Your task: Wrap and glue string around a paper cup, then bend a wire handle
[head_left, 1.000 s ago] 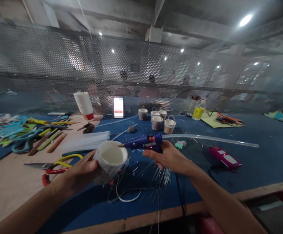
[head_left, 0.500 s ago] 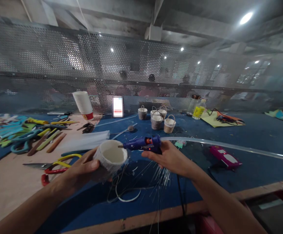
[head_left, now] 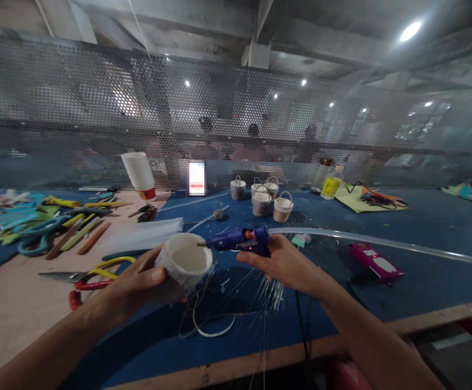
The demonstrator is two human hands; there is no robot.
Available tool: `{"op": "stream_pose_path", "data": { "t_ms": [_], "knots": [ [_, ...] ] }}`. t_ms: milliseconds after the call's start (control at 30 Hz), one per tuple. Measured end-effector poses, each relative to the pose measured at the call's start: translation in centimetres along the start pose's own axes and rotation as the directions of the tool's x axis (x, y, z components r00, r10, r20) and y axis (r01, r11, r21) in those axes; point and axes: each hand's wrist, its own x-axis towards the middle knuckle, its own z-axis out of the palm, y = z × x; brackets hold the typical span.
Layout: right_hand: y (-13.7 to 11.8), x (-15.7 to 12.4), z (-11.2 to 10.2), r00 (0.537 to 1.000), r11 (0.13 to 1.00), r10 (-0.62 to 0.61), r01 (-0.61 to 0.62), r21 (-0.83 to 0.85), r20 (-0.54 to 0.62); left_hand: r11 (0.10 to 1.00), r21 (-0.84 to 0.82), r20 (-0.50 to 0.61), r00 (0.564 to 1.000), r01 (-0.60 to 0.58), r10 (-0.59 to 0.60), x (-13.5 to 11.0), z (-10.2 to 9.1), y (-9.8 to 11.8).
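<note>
A whitish paper cup with a rough outer wrap (head_left: 189,257) is tilted in my left hand (head_left: 141,276), which grips it from the left side. Its open mouth faces up and toward me. My right hand (head_left: 284,262) is wrapped round a blue glue gun (head_left: 236,238), whose nozzle points left at the cup's inner rim. From the gun's back a long clear glue stick (head_left: 366,242) sticks out to the right. Below the gun, thin glue strands and a pale strip (head_left: 215,333) lie on the blue table cover.
Several small handled baskets (head_left: 262,203) stand behind the gun. Left are red-yellow scissors (head_left: 93,279), a stack of paper cups (head_left: 138,173) and clear glue sticks (head_left: 150,233). Right lie a magenta device (head_left: 376,262), a yellow sheet (head_left: 355,199) and bottles (head_left: 333,183). Perforated metal panels rise behind.
The glue stick's free end has shifted left, toward the gun. Both hands, the cup and the nozzle hold nearly the same positions.
</note>
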Motion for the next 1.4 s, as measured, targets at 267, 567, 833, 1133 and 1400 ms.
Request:
{"op": "stream_pose_path", "data": {
  "t_ms": [267,567,833,1133,1400],
  "knots": [
    [-0.06,-0.04,-0.05,1.0,1.0,0.009,-0.009,-0.013,0.009,1.0,0.012,0.005,1.0,-0.019,0.019,0.2,-0.22,-0.19],
    [-0.22,-0.01,-0.1,1.0,1.0,0.009,-0.008,-0.025,0.014,1.0,-0.004,0.003,1.0,-0.021,0.021,0.02,-0.11,0.02],
    [0.07,0.02,-0.1,1.0,0.999,0.019,-0.018,-0.044,0.017,0.999,0.0,0.023,0.999,-0.042,0.042,0.3,0.26,0.21],
    [-0.14,-0.05,-0.14,1.0,0.999,0.021,-0.02,-0.045,0.015,0.999,-0.003,0.007,0.999,-0.034,0.034,0.12,-0.06,0.07],
    [-0.15,-0.07,-0.11,1.0,0.998,0.009,-0.008,-0.056,0.012,0.999,0.011,0.014,0.999,-0.035,0.035,0.3,0.35,0.32]
  ]
}}
